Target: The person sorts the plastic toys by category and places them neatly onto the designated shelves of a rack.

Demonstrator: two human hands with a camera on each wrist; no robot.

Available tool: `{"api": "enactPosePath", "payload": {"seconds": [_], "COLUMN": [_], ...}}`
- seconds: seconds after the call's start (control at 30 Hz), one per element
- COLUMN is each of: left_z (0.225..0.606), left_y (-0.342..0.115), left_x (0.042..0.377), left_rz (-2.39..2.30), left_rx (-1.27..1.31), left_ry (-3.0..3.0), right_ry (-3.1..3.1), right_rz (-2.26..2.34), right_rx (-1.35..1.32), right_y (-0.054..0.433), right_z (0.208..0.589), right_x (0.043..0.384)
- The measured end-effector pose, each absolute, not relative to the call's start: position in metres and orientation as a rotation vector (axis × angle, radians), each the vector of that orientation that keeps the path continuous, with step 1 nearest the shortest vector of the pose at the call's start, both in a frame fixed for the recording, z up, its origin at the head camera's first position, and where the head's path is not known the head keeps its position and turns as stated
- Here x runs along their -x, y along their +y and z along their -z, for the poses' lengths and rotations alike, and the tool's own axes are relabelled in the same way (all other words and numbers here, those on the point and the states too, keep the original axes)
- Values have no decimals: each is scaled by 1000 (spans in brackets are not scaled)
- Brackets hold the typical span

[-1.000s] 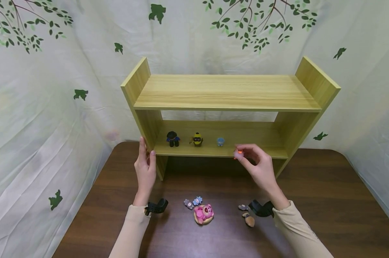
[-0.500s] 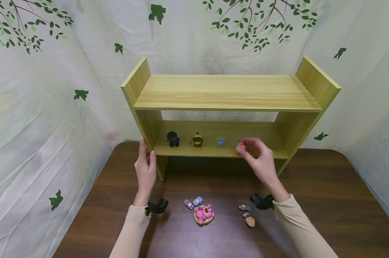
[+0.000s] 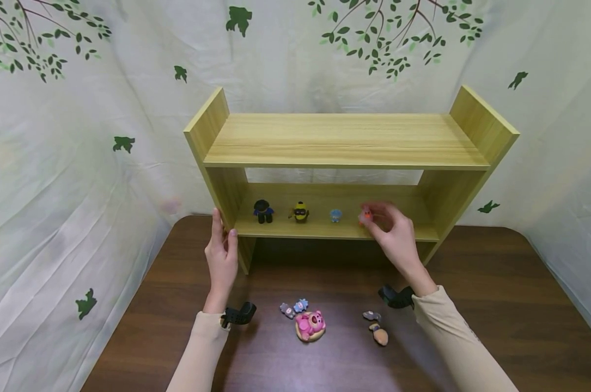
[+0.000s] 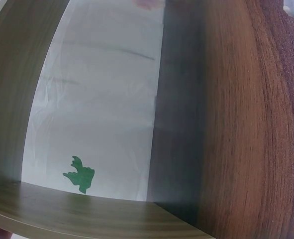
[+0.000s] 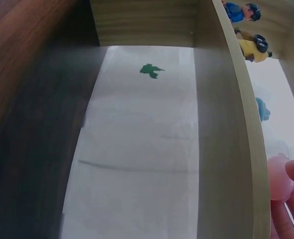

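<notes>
My right hand (image 3: 395,231) pinches a small pink figurine (image 3: 366,215) with orange parts over the middle board of the wooden shelf (image 3: 346,139). In the right wrist view the pink figurine (image 5: 280,178) shows between thumb and fingers, just past the board's edge. To its left on that board stand a tiny light-blue figurine (image 3: 335,215), a yellow figurine with dark goggles (image 3: 300,212) and a dark-haired figurine in blue (image 3: 263,211). My left hand (image 3: 220,258) rests against the shelf's left side panel, fingers straight; only a bit of it shows in its wrist view.
On the brown table (image 3: 177,305) in front lie a pink bear figurine (image 3: 310,325), two small grey and blue figurines (image 3: 294,307), a small grey piece (image 3: 371,316) and a tan-brown figurine (image 3: 378,335). A white leaf-print cloth (image 3: 153,109) hangs behind.
My right hand has moved slightly right and farther in over the middle board, carrying the pink figurine, which now stands more upright. My left hand has stayed on the side panel.
</notes>
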State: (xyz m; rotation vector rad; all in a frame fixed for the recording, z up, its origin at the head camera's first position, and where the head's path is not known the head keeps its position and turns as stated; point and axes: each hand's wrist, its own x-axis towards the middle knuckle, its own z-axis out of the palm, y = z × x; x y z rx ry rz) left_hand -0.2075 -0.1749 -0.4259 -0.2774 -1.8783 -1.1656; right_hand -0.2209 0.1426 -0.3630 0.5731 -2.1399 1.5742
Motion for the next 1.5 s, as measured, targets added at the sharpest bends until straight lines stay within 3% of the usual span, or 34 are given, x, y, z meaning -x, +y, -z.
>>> {"api": "enactPosePath", "payload": {"seconds": [0.4,0.77,1.27,1.5], "left_z": [426,428,425,428], "left_y": [-175,-176,-175,-176], "left_x": [208,208,208,209], "left_rz": [1168,1181,1163,1177], "left_rx": [288,286,278,285], "left_ry": [-1875,-1879,-1881,-1878], "right_ry": [-2241,-2266,-2291,-2317], "right_rz": [-1490,-1521,-1491,-1485], "right_rx": [-585,-574,-573,-581], "right_y": [144,157,158,150], "right_z": [359,388,388,364], "right_x": [228,250,251,232]}}
